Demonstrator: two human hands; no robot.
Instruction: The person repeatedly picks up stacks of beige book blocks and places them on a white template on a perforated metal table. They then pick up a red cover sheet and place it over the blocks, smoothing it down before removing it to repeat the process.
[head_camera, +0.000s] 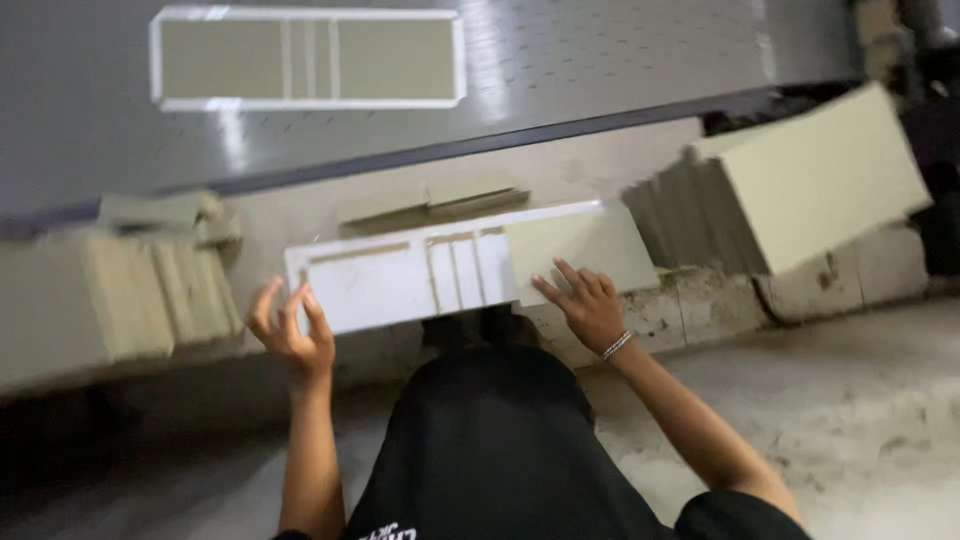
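Though the whole frame was smeared by motion, the main shapes could still be read. The panel (420, 270) lay flat at the centre — a long white rectangle with pale olive strips set into its face, its right end covered by a plain olive sheet (585, 245). Its near edge was partly hidden behind the person's dark-clothed knee (490, 420), and where it rested could not be made out clearly.

The left hand (290, 330) sat at 8 o'clock from the panel's middle, fingers curled and spread apart, just at the panel's lower left corner; whether they touched it I could not tell. The right hand (590, 305), a thin bracelet (616, 346) at the wrist, lay at 4 o'clock with fingers splayed flat, on or just over the sheet's lower edge. Neither hand was closed on anything.

At 2 o'clock a stack of boards (800, 180) leaned, tilted, smooth-faced with a ribbed side — its top corner ran out near the frame's edge. At 9 o'clock more stacked boards (130, 290) blurred into one mass. At 12 o'clock a glossy grey table (600, 60) bore a second panel (305, 60) of the same pattern. The rough concrete floor (860, 400) was dusty and stained.
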